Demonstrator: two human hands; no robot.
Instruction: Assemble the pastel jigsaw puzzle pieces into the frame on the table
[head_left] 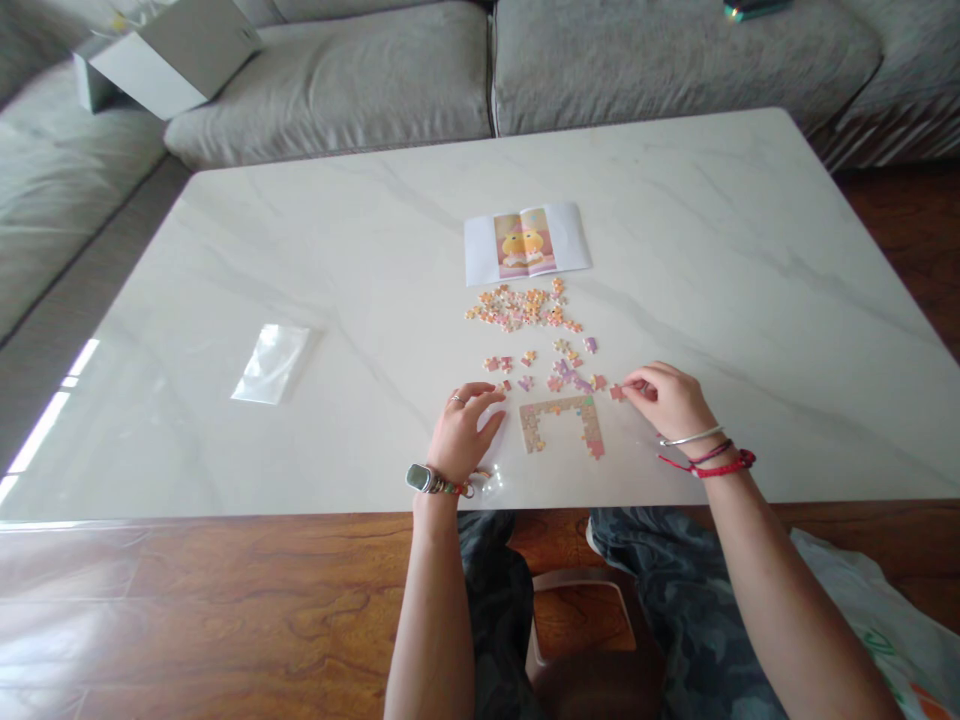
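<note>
Pink jigsaw piece [616, 392]: who has it, and how firmly?

From the head view, my right hand [669, 402] does, the grip nearly closed, pinching it between my fingertips. My left hand [463, 432] lies half-curled and empty beside the tan, partly assembled puzzle border [559, 408] on the white marble tabletop [337, 250].

The white marble tabletop [300, 230] carries soft grey veins, and the small jigsaw pieces [521, 308] at its centre show pastel peach, pink and lilac. Above them, the white printed sheet [480, 245] shows a yellow cartoon figure on peach. At lower left, the reddish-brown wooden floor [225, 620] has dark swirling grain.
</note>
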